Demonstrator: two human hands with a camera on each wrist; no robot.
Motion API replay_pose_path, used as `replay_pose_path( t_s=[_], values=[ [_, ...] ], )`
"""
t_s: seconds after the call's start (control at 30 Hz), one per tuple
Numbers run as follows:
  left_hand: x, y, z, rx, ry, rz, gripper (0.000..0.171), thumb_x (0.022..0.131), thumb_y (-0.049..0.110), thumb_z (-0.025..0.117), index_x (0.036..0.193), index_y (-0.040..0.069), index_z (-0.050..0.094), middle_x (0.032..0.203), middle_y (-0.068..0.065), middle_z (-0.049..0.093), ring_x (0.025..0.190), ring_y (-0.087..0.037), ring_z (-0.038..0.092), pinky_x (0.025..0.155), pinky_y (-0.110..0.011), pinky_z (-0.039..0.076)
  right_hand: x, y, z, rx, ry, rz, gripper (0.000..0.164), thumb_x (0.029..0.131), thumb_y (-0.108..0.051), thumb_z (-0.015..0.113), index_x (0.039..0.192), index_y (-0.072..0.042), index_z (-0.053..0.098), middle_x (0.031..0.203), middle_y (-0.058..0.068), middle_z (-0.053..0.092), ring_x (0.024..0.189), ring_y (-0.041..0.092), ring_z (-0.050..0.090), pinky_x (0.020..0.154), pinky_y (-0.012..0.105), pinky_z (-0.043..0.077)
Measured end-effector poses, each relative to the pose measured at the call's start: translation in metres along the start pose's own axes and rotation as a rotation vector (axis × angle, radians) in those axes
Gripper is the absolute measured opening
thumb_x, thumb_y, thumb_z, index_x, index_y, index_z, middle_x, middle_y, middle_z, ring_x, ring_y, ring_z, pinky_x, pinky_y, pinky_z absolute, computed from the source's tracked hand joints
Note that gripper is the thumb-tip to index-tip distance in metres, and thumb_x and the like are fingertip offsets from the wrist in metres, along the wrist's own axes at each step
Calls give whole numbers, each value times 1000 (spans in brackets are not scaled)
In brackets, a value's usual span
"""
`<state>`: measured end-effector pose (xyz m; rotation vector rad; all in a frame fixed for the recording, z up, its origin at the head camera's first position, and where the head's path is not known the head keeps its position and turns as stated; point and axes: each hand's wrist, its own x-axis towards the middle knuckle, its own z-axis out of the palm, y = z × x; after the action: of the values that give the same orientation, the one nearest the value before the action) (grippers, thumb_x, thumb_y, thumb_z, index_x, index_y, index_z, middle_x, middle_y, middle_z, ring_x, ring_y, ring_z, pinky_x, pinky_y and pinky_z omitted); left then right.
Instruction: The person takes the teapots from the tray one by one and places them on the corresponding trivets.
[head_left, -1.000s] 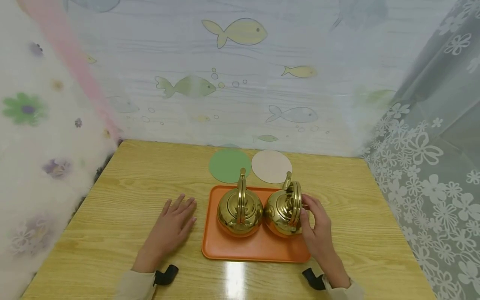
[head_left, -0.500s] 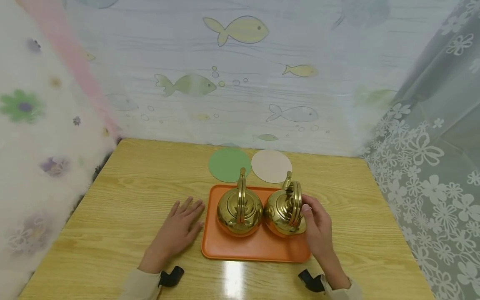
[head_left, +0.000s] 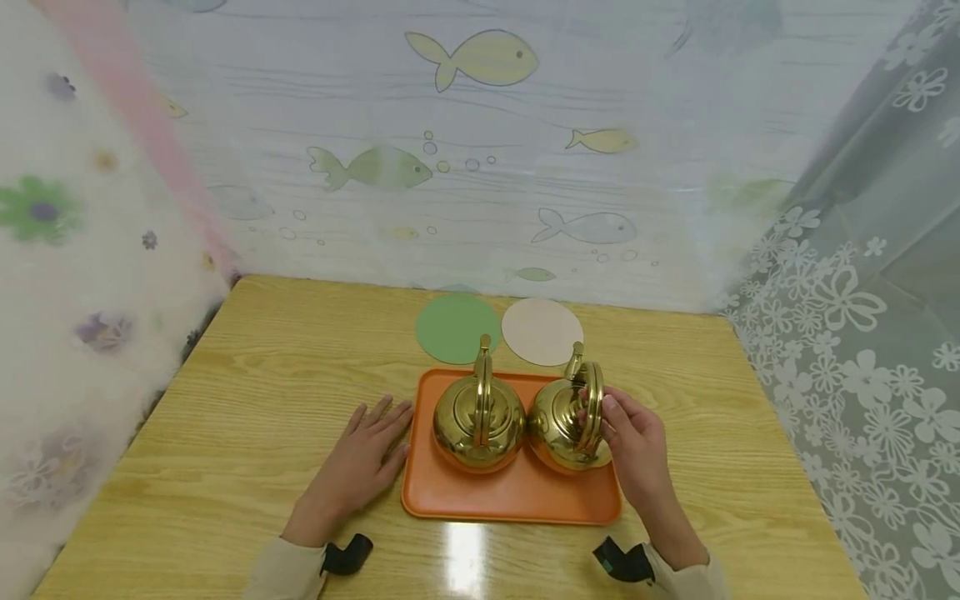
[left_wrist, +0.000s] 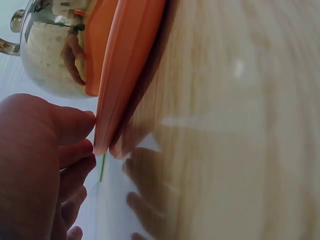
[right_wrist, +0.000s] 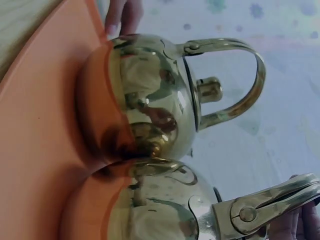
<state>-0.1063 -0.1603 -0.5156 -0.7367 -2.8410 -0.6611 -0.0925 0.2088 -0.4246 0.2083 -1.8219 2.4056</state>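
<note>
Two shiny gold-coloured kettles stand side by side on an orange tray (head_left: pixel 502 498), their spouts away from me. My right hand (head_left: pixel 643 450) grips the arched handle of the right kettle (head_left: pixel 550 425), fingers reaching beneath the arch and thumb against its near side. That handle leans to the right; the kettle sits on the tray. The left kettle (head_left: pixel 452 425) has its handle upright and no hand on it. Palm down on the table, my left hand (head_left: pixel 354 471) lies at the tray's left edge, fingers extended. In the left wrist view its thumb (left_wrist: pixel 75 122) meets the tray rim.
Behind the tray, a green disc (head_left: pixel 453 327) and a beige disc (head_left: pixel 542 333) lie flat side by side on the wooden table (head_left: pixel 285 358). A fish-patterned curtain (head_left: pixel 360 100) hangs at the back. Black pieces (head_left: pixel 348 554) are worn at both wrists.
My left hand has slid right, up to the tray's edge. The right hand's fingers have passed under the right kettle's handle and its thumb has risen onto it. Both kettles stay put.
</note>
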Motion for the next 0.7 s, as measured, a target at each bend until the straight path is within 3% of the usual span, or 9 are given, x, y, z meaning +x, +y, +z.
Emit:
replay_pose_path(
  t_s=[0.17, 0.4, 0.7],
  values=[
    [2, 2, 0, -16, 0, 12, 53, 100, 22, 61, 149, 3, 52, 154, -11, 50, 149, -38, 36, 121, -62, 22, 2, -2, 0, 33, 38, 91, 22, 105, -7, 53, 110, -11, 74, 105, 5, 77, 88, 12, 73, 84, 25, 60],
    [2, 3, 1, -49, -15, 17, 54, 101, 21, 60, 150, 3, 50, 156, -11, 48, 150, -37, 34, 121, -62, 21, 5, -3, -1, -5, 33, 144, 22, 103, -6, 58, 120, 7, 64, 99, 6, 76, 79, 12, 71, 74, 25, 61],
    [2, -1, 4, -120, -7, 49, 55, 101, 21, 60, 151, 0, 48, 157, -14, 45, 148, -41, 36, 119, -65, 22, 12, -1, -9, 8, -48, 175, 23, 103, -3, 55, 125, 1, 60, 95, 3, 74, 78, 11, 71, 70, 22, 60]
  ],
)
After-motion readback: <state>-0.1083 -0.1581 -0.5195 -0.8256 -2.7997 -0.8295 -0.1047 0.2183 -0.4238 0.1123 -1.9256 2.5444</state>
